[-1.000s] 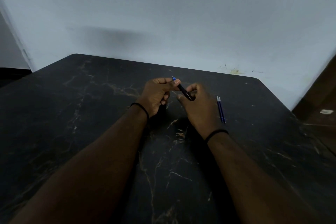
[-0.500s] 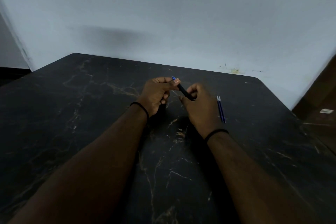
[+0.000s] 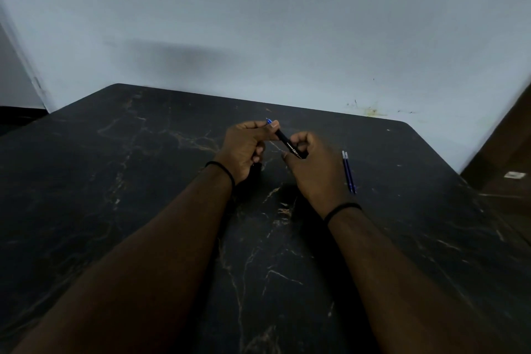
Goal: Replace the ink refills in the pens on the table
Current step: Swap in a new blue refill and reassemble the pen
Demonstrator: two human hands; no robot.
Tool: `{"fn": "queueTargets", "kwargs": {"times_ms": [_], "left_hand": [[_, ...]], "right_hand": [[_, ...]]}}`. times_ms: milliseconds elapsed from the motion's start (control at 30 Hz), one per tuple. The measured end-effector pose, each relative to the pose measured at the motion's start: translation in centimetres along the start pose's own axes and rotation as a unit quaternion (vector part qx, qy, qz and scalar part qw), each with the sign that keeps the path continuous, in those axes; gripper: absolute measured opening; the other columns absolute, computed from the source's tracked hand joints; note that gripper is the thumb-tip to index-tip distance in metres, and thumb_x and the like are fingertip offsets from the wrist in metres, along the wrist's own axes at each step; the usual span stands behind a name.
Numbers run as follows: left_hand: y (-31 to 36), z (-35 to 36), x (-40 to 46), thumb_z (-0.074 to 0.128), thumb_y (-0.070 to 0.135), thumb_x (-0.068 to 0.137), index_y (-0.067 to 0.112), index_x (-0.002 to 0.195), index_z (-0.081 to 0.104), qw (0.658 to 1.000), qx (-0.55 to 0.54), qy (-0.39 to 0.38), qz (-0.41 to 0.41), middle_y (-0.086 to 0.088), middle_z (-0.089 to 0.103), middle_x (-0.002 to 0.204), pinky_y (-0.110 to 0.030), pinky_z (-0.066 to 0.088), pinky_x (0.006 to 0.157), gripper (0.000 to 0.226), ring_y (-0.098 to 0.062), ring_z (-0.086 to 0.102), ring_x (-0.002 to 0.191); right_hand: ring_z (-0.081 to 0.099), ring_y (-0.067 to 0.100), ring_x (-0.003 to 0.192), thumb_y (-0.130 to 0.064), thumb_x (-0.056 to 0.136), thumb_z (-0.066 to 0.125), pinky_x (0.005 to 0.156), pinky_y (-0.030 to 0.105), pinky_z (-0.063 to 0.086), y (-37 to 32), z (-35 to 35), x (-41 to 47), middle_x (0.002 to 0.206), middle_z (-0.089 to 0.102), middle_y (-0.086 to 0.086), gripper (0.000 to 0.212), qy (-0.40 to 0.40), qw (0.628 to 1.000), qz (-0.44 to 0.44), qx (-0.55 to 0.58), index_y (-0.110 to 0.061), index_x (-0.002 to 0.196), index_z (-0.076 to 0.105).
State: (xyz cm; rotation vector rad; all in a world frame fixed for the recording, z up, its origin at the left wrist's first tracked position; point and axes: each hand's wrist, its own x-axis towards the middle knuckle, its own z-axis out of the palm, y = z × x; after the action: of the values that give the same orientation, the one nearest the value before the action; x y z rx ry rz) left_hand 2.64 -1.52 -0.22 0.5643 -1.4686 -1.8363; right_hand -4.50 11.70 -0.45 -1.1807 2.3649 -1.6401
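A: What are the hands doing?

B: Both are pinching one black pen (image 3: 288,145) above the table (image 3: 120,181); the left hand (image 3: 244,149) is gripping the far end near the blue tip between thumb and forefinger, its other fingers curled in; the right hand (image 3: 313,167) is closing thumb and fingers round the near end of the barrel.

A: How is it going to handle?

B: I'm judging it light and stiff; the smooth plastic is probably slippery under a twist, so each hand should be gripping close to the joint, wherever that sits; I cannot tell from here whether the barrel is already loosened.

A: And the spares?

B: Two thin blue refills (image 3: 348,172) are lying side by side, touching, on the table just beside the right hand; they are looking slender and likely bendy, so I'd be taking one near the middle, not by the tip.

A: Anything further out?

B: Only the dark marbled tabletop and a pale wall (image 3: 258,23) behind it.
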Motion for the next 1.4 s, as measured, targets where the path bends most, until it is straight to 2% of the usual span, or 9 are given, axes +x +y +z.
{"fn": "queueTargets", "kwargs": {"times_ms": [233, 467, 600, 733, 967, 1033, 1133, 1300, 1400], "left_hand": [[0.1, 0.0, -0.1, 0.071, 0.018, 0.088, -0.004, 0.1, 0.069, 1.0, 0.006, 0.015, -0.003, -0.011, 0.074, 0.085, -0.018, 0.028, 0.034, 0.025, -0.005, 0.036, 0.039], [-0.2, -0.3, 0.1, 0.07, 0.015, 0.089, 0.006, 0.09, 0.073, 1.0, 0.006, -0.005, 0.0, -0.007, 0.071, 0.076, -0.017, 0.028, 0.034, 0.01, -0.004, 0.035, 0.04], [-0.5, -0.6, 0.6, 0.068, 0.011, 0.089, 0.009, 0.091, 0.075, 1.0, -0.009, -0.014, 0.009, -0.02, 0.067, 0.091, -0.016, 0.028, 0.034, 0.007, -0.003, 0.036, 0.04], [-0.6, -0.5, 0.7, 0.068, 0.011, 0.089, 0.01, 0.092, 0.076, 1.0, -0.019, -0.017, 0.017, -0.014, 0.072, 0.09, -0.016, 0.029, 0.035, 0.008, -0.004, 0.037, 0.041], [0.1, 0.3, 0.2, 0.073, 0.029, 0.087, 0.01, 0.091, 0.072, 0.991, 0.002, 0.111, 0.07, -0.006, 0.071, 0.081, -0.018, 0.033, 0.039, 0.02, -0.004, 0.042, 0.044], [0.5, -0.4, 0.4, 0.068, 0.035, 0.091, 0.007, 0.082, 0.069, 0.968, 0.093, 0.214, 0.096, -0.005, 0.065, 0.073, -0.02, 0.039, 0.05, 0.029, -0.007, 0.049, 0.053], [1.0, -1.7, 0.1, 0.052, 0.044, 0.095, 0.011, 0.074, 0.065, 0.863, 0.396, 0.299, 0.092, -0.003, 0.058, 0.068, -0.027, 0.038, 0.063, 0.041, -0.019, 0.055, 0.065], [1.2, -1.0, -0.7, 0.047, 0.047, 0.093, 0.014, 0.105, 0.069, 0.732, 0.659, 0.173, 0.012, -0.009, 0.066, 0.105, -0.037, 0.049, 0.081, 0.042, -0.031, 0.063, 0.099], [1.2, -0.7, -0.9, 0.047, 0.038, 0.092, 0.018, 0.111, 0.069, 0.695, 0.708, 0.124, 0.006, -0.009, 0.067, 0.116, -0.039, 0.05, 0.085, 0.036, -0.032, 0.063, 0.104]], "right_hand": [[0.068, 0.013, 0.084, -0.019, 0.091, 0.067, 0.079, 0.035, 0.054, 0.2, 0.2, 0.2, 0.086, 0.073, -0.005, 0.008, 0.0, 0.999, 0.026, 0.02, -0.025, 0.086, 0.068], [0.064, 0.007, 0.073, -0.022, 0.095, 0.064, 0.064, 0.023, 0.045, -0.4, -0.4, 0.0, 0.078, 0.073, -0.007, 0.011, 0.004, 1.0, 0.026, 0.017, -0.023, 0.086, 0.071], [0.063, 0.011, 0.072, -0.017, 0.093, 0.066, 0.073, 0.031, 0.051, -0.8, -0.3, -0.1, 0.079, 0.074, -0.002, 0.011, -0.001, 0.997, 0.046, 0.064, -0.02, 0.085, 0.071], [0.064, 0.01, 0.071, -0.018, 0.094, 0.065, 0.073, 0.03, 0.05, -0.8, -0.2, -0.2, 0.078, 0.074, -0.003, 0.013, 0.004, 0.996, 0.045, 0.076, -0.023, 0.083, 0.07], [0.064, 0.008, 0.071, -0.018, 0.092, 0.066, 0.068, 0.024, 0.051, -0.7, -0.1, -0.1, 0.077, 0.072, -0.006, 0.017, 0.06, 0.993, 0.044, 0.088, -0.027, 0.078, 0.067], [0.064, 0.008, 0.072, -0.018, 0.092, 0.065, 0.066, 0.023, 0.049, -0.5, -0.2, 0.1, 0.083, 0.073, -0.004, 0.008, 0.068, 0.992, 0.056, 0.085, -0.02, 0.088, 0.071], [0.066, 0.012, 0.079, -0.017, 0.092, 0.064, 0.067, 0.021, 0.046, -0.3, -0.3, 0.3, 0.088, 0.073, -0.002, 0.008, 0.068, 0.993, 0.064, 0.077, -0.016, 0.095, 0.071], [0.065, 0.009, 0.081, -0.021, 0.094, 0.062, 0.063, 0.013, 0.042, -0.3, -0.4, 0.0, 0.088, 0.072, -0.006, 0.008, 0.063, 0.996, 0.048, 0.036, -0.019, 0.096, 0.07], [0.065, 0.009, 0.083, -0.022, 0.094, 0.063, 0.067, 0.016, 0.044, -0.5, -0.4, -0.2, 0.088, 0.071, -0.007, 0.008, 0.06, 0.997, 0.048, 0.03, -0.02, 0.096, 0.07]]}}
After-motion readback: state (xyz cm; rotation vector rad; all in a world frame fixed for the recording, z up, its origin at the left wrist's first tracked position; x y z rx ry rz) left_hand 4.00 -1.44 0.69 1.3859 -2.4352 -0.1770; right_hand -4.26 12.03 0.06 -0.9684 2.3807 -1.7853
